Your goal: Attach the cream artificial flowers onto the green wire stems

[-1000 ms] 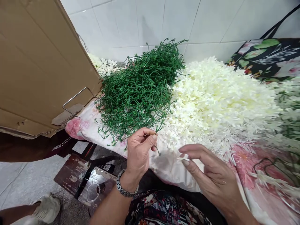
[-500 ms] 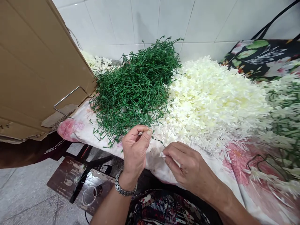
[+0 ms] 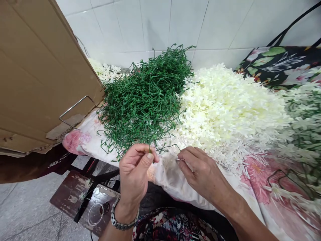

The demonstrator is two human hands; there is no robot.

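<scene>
My left hand [image 3: 134, 177], with a metal watch on its wrist, pinches a thin green plastic stem [image 3: 149, 148] between thumb and forefinger. A branch of green stem [image 3: 167, 146] stretches across to the fingertips of my right hand [image 3: 200, 170]. That hand is closed in a pinch on a small white artificial flower, mostly hidden by the fingers. Just beyond my hands lies a tangled heap of green plastic stems [image 3: 147, 97]. To its right spreads a big pile of cream-white artificial flowers [image 3: 233, 100].
A large cardboard box [image 3: 47, 67] with a wire handle [image 3: 75, 107] stands at the left. Floral cloth [image 3: 173, 177] covers the work surface, against a tiled wall [image 3: 175, 26]. At the right are assembled flower sprays [image 3: 303, 117] and a dark floral bag [image 3: 278, 67]. A brown stool [image 3: 75, 190] stands below left.
My left hand has moved left and down with the stem, away from the heap. My right hand has shifted slightly up and right; the white piece in its fingers shows less now.
</scene>
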